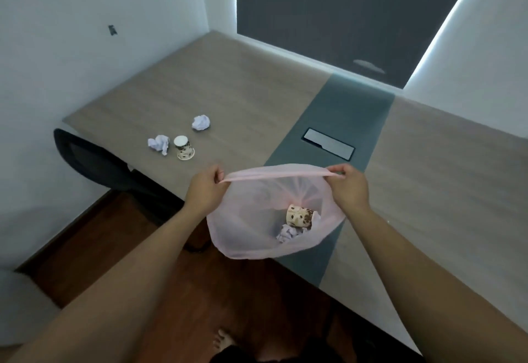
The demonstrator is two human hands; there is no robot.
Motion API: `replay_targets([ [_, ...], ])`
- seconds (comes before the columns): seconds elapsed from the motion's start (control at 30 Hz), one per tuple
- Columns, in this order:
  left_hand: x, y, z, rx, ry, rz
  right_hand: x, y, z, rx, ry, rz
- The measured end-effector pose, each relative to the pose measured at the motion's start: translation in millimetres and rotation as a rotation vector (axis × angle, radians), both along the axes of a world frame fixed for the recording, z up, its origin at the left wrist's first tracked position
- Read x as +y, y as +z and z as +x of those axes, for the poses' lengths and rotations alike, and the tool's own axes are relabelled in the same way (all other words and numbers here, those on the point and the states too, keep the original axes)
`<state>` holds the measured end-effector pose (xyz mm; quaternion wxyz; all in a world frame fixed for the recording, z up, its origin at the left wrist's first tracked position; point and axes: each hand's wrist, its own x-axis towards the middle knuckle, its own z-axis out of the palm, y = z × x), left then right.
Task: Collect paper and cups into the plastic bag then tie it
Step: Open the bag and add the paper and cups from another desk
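Note:
A translucent pink plastic bag [248, 228] hangs over the table's near edge, its mouth stretched wide. My left hand [204, 188] pinches the rim on the left and my right hand [350, 186] pinches it on the right. Inside the bag lie a patterned paper cup [300, 215] on its side and a crumpled paper ball [287, 234]. On the table to the left stand an upside-down patterned cup [183, 148], a paper wad [158, 144] touching its left side, and another paper ball [201, 122] farther back.
The wooden table [234, 82] has a grey-green strip [343, 122] with a cable hatch [328, 144]. A black chair [94, 162] is tucked in at the left end. White walls close the left and back; wood floor [228, 291] and my bare foot [224, 341] lie below.

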<state>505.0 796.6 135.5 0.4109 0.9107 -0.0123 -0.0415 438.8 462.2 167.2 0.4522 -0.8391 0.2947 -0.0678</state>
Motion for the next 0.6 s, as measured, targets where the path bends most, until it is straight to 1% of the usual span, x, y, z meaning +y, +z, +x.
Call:
replay_targets([
  [0.13,53.9,6.2,24.1,0.045,0.024,0.034,46.7,8.5,31.7,0.001,0.000,0.030],
  [0.27,92.1,6.2,52.7,0.061,-0.021,-0.036,80.9,16.7,62.1,-0.012,0.026,0.025],
  [0.37,114.5,5.0,71.0,0.076,-0.064,-0.117,98.1,24.3,86.4,0.030,0.177,-0.019],
  [0.47,130.3,8.7,93.5,0.131,-0.120,-0.177,111.1,26.4,112.5,0.067,0.328,-0.081],
  [0.53,139.3,11.1,110.9,0.132,-0.126,-0.190,119.2,24.9,132.2,0.060,0.354,-0.077],
  [0.6,145.3,13.3,125.8,0.105,-0.087,-0.169,127.1,26.3,151.7,0.049,0.363,-0.069],
])
